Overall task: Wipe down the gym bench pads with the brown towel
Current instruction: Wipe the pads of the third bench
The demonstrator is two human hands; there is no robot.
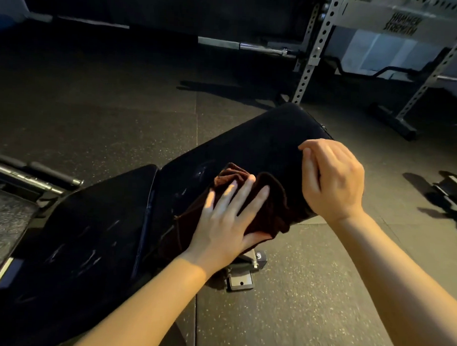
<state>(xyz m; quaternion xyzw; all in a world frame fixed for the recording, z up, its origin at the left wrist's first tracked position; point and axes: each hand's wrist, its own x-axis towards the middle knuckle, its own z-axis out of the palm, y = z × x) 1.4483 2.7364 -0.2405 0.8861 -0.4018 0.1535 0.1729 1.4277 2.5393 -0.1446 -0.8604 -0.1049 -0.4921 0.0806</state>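
A black gym bench runs from lower left to upper right, with a seat pad and a longer back pad split by a gap. The brown towel lies bunched on the near part of the back pad and hangs over its right edge. My left hand presses flat on the towel with its fingers spread straight. My right hand rests on the right edge of the back pad beside the towel, fingers loosely curled over the edge; whether it holds any towel is hidden.
Dark speckled rubber floor surrounds the bench. A grey perforated rack upright and its foot stand beyond the bench's far end. A barbell lies at the back. The bench's metal base bracket shows under the pads; black equipment sits at right.
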